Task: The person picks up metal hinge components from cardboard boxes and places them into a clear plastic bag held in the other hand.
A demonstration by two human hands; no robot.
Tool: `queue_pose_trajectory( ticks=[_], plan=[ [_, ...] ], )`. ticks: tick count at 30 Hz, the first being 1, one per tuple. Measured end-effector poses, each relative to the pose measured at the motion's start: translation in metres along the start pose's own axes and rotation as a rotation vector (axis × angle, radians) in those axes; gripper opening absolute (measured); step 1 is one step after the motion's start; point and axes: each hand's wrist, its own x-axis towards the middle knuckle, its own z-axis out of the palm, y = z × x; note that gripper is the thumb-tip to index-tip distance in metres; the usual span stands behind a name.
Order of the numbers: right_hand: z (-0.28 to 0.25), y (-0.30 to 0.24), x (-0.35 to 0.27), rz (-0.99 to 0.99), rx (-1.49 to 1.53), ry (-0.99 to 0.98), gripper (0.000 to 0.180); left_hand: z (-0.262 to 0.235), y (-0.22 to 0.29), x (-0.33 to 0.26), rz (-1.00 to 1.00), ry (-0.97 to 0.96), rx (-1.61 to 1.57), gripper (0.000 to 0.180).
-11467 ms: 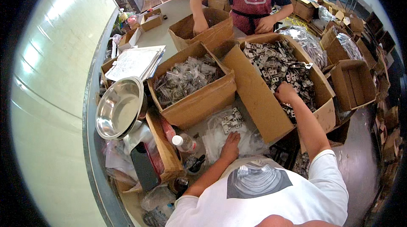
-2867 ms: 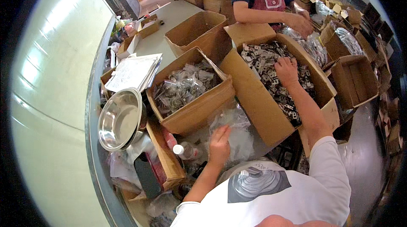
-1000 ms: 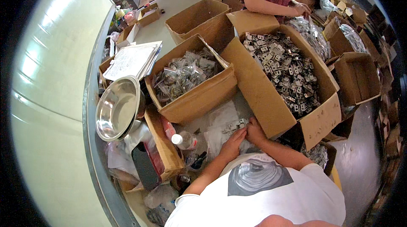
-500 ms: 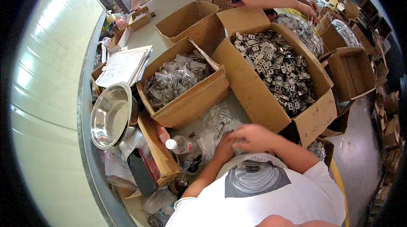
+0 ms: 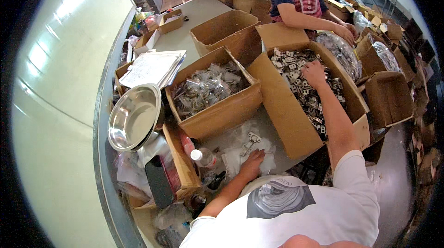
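Observation:
My left hand point(image 5: 252, 164) is low over a pile of clear plastic bags point(image 5: 230, 158), its fingers drawn together on a bag's edge. A silver metal hinge piece point(image 5: 252, 139) lies on the bags just beyond its fingertips. My right hand point(image 5: 315, 75) reaches into a large cardboard box point(image 5: 289, 120) of small metal plates with holes point(image 5: 296, 58). Its fingers are apart and touch the plates; their tips are partly hidden among them.
A carton of bagged parts point(image 5: 217, 116) stands ahead, with an empty-looking carton point(image 5: 224, 25) behind. To the left are steel bowls point(image 5: 134, 118), papers point(image 5: 152, 68), a bottle point(image 5: 206, 158) and a dark phone-like slab point(image 5: 159, 183). A co-worker point(image 5: 300, 5) works across the table.
My right hand has left the plastic bags beside my left hand and moved forward and right into the box of metal plates. The left hand stays at the bags. The view has shifted slightly.

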Motion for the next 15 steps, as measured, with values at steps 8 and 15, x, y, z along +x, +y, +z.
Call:
queue_pose_trajectory(
  ticks=[8,15],
  plan=[
    [-0.058,-0.014,-0.046,-0.011,0.050,-0.318,0.037,-0.002,0.004,0.000,-0.058,0.011,-0.025,0.065],
    [-0.057,-0.038,-0.182,-0.017,1.254,-0.447,0.017,0.002,-0.005,0.008,-0.200,0.185,-0.337,0.066]
  ],
)
